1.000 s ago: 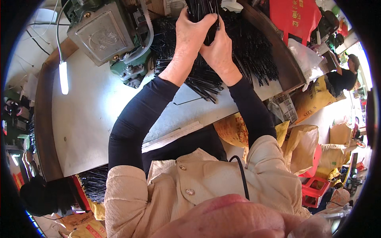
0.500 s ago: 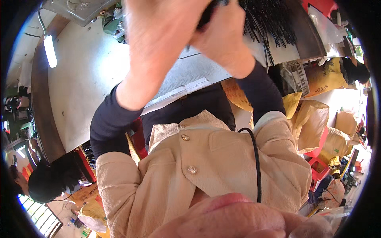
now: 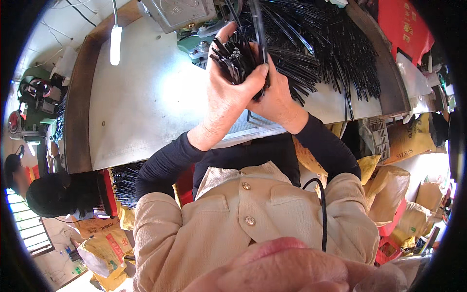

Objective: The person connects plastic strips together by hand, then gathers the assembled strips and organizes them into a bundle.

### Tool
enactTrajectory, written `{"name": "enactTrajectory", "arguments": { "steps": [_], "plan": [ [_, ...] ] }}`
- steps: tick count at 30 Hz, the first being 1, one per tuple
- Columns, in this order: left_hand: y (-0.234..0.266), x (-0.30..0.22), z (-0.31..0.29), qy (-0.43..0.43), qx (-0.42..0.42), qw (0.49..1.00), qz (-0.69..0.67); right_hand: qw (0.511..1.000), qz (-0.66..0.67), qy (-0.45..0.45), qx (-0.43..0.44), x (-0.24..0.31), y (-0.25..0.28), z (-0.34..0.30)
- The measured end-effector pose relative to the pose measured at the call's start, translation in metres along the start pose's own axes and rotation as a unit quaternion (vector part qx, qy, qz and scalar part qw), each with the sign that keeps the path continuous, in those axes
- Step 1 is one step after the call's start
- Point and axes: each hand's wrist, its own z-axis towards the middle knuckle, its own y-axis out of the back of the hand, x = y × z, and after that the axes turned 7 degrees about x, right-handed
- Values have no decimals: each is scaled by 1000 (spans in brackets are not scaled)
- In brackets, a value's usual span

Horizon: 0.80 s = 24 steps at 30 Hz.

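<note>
My left hand (image 3: 223,97) is wrapped around a bundle of thin black rods (image 3: 233,63), its thumb lying across the front. The rod ends point up and toward the left in a ragged cluster. Pressed against the bundle from the other side is my right hand (image 3: 278,100), its fingers partly hidden behind the rods and the left thumb. A few longer black rods rise from between the hands toward the far edge. Both hands are above the work table (image 3: 131,92). Just beyond and to the right, a large heap of similar black rods (image 3: 311,39) lies on the table.
A grey metal machine housing (image 3: 177,12) with green parts (image 3: 194,48) stands at the far side. A lit lamp (image 3: 116,45) hangs at the left. Yellow sacks (image 3: 408,138) fill the right, and a red sheet (image 3: 404,29) is at the far right. Another person (image 3: 17,175) is at the far left.
My hands have come lower and away from the camera, so the bundle between them now shows. The table, heap and machine show more fully as the view has shifted.
</note>
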Motion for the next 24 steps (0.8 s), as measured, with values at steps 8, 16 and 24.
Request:
{"name": "enactTrajectory", "arguments": {
  "steps": [8, 16, 24],
  "plan": [
    [-1, -2, 2, 49, 24, 998, -16, 992, 91, 43, -71, -7, -3, 0],
    [1, 3, 6, 25, 58, 996, -63, 998, 53, 29, -7, 2, 13, 3],
    [2, 5, 8, 17, 74, 992, -102, 997, 69, 4, 22, -2, 18, -6]
  ]
}}
